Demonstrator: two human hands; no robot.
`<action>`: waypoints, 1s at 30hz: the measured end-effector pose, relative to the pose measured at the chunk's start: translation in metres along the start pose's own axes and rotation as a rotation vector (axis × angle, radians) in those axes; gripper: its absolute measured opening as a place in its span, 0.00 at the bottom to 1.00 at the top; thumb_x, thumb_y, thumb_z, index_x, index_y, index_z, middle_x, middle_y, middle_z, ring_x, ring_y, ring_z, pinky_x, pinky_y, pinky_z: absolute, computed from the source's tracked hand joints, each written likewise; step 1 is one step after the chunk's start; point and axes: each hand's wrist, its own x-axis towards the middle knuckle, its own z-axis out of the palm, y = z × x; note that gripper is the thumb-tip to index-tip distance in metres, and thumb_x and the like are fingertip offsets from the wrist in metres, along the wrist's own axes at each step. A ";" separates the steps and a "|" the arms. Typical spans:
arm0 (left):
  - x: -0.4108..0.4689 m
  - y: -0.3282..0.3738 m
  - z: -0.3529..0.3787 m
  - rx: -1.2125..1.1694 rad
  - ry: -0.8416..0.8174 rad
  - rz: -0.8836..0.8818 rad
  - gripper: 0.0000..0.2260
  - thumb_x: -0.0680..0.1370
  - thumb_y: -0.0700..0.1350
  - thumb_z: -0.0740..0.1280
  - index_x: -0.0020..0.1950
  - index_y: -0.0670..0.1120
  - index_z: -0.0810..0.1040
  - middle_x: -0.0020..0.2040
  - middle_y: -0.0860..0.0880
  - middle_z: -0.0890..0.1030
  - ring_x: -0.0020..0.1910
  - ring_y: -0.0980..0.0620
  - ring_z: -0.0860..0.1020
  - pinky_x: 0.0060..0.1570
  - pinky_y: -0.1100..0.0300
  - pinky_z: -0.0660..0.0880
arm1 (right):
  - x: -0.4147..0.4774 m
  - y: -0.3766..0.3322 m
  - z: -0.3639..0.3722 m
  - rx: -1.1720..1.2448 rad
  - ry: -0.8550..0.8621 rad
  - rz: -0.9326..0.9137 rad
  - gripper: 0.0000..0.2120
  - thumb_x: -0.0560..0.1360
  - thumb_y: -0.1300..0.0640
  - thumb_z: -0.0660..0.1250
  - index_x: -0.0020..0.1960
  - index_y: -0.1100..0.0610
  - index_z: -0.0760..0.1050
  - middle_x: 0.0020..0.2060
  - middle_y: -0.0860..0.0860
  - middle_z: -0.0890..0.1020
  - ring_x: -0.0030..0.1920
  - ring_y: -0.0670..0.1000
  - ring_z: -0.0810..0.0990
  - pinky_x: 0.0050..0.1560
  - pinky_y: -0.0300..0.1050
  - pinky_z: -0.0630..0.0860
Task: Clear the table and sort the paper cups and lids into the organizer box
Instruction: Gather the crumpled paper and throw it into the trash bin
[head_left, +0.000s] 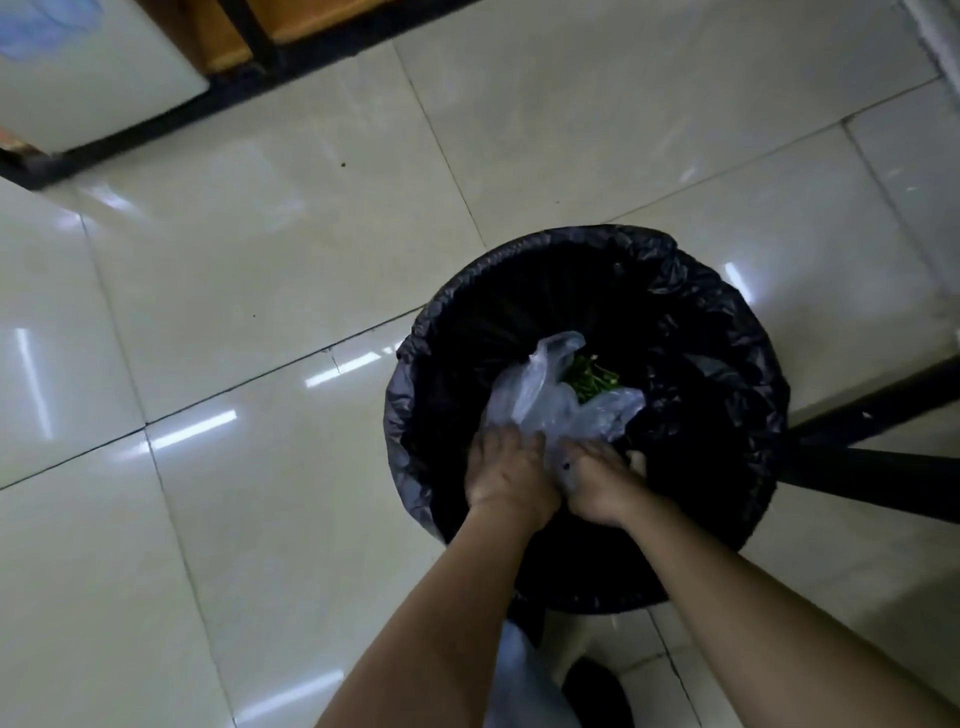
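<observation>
A round bin lined with a black bag (691, 322) stands on the tiled floor below me. Inside its mouth lies a clear plastic bag (540, 395) holding green stalks (589, 379). My left hand (506, 475) and my right hand (605, 480) are side by side over the bin, both pressed down on the clear bag with fingers closed on its plastic. No paper cups, lids or organizer box are in view.
Glossy pale floor tiles (270, 291) surround the bin. A black metal frame with a white panel (88, 67) stands at the top left. Another black bar (878, 467) runs out from the bin's right side. My shoe (597, 691) is just below the bin.
</observation>
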 end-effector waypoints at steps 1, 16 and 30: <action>-0.003 0.000 -0.006 0.029 0.009 0.008 0.29 0.78 0.53 0.58 0.76 0.50 0.52 0.78 0.43 0.51 0.77 0.41 0.48 0.75 0.48 0.46 | -0.003 0.000 -0.004 -0.012 0.013 -0.003 0.31 0.73 0.53 0.62 0.73 0.50 0.56 0.73 0.50 0.63 0.74 0.52 0.58 0.68 0.55 0.57; -0.228 0.021 -0.215 -0.175 0.707 0.196 0.27 0.77 0.55 0.59 0.75 0.50 0.59 0.74 0.48 0.66 0.73 0.47 0.63 0.71 0.52 0.61 | -0.261 -0.088 -0.218 0.092 0.659 -0.268 0.37 0.75 0.41 0.61 0.76 0.50 0.47 0.74 0.51 0.61 0.73 0.53 0.61 0.70 0.51 0.56; -0.445 0.134 -0.419 -0.034 1.085 0.557 0.28 0.75 0.60 0.57 0.74 0.53 0.62 0.74 0.51 0.66 0.73 0.49 0.64 0.71 0.48 0.63 | -0.533 -0.109 -0.392 0.010 1.248 -0.205 0.42 0.66 0.29 0.47 0.76 0.45 0.49 0.73 0.53 0.64 0.72 0.55 0.64 0.68 0.54 0.60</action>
